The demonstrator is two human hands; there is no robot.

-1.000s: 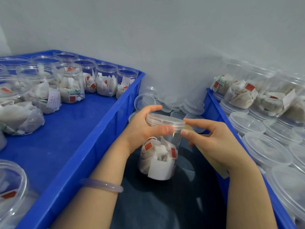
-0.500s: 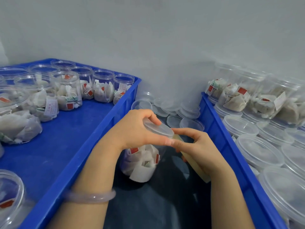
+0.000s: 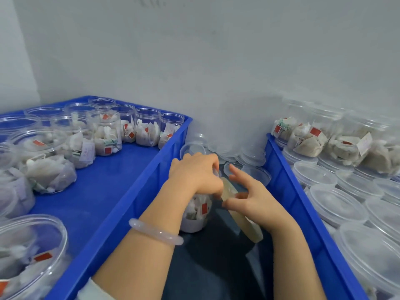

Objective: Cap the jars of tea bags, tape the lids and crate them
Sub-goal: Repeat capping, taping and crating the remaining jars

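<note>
Now the left hand (image 3: pixel 194 176) has closed over the capped jar (image 3: pixel 195 213), tilted between the left crate (image 3: pixel 134 198) and right crate (image 3: pixel 290 187), and the fingers (image 3: pixel 239 195) of the right hand (image 3: pixel 255 202) pinch the tape (image 3: pixel 246 224) beside it, so taping seems underway.

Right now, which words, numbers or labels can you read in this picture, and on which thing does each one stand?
Nothing here is readable.
Red tags on the tea bags: too small, no letters show.
White paper slips inside the jars: faint print, blurred.
Green-printed wrapper: blurred.
</note>
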